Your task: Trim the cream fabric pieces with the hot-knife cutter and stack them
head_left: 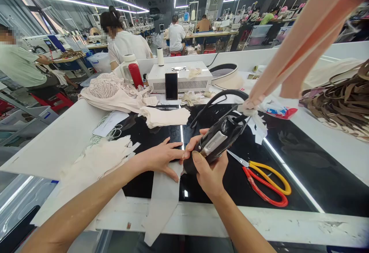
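Observation:
My right hand is wrapped round a black corded hand tool with a metal plate on its side. The tool tilts, its lower end at the right edge of a white fabric strip. My left hand lies over the strip with fingers spread, fingertips near the tool's lower end. The strip hangs over the table's front edge. A pale pink band runs from the upper right to the tool's cable end. What touches the tool's tip is partly hidden.
Scissors with red and yellow handles lie right of my right hand. White fabric pieces are heaped at left, with a folded cream stack beyond. A phone leans against a white box. Brown straps lie far right.

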`<action>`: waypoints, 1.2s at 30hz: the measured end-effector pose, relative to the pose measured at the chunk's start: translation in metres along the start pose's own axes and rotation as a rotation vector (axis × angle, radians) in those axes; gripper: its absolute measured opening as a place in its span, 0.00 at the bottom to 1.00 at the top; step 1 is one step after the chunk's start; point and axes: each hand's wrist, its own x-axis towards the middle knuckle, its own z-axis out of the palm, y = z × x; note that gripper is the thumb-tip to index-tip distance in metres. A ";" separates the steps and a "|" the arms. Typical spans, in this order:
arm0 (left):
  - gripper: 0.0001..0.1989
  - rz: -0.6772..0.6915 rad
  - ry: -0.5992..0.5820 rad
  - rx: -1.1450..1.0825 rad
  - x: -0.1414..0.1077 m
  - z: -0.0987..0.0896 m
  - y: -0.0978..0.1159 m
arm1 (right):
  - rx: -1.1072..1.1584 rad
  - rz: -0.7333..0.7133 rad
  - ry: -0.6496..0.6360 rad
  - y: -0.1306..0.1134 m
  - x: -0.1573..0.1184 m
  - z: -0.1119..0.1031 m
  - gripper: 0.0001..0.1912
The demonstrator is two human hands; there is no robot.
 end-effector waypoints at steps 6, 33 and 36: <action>0.28 0.024 0.103 0.063 -0.011 0.011 0.006 | -0.012 -0.028 0.002 -0.001 0.001 0.002 0.20; 0.16 0.029 0.520 0.292 -0.054 0.056 0.026 | -0.099 -0.091 -0.070 -0.024 0.002 -0.013 0.22; 0.17 -0.022 0.539 0.276 -0.039 0.049 0.021 | -0.089 -0.086 -0.094 -0.024 0.001 -0.015 0.22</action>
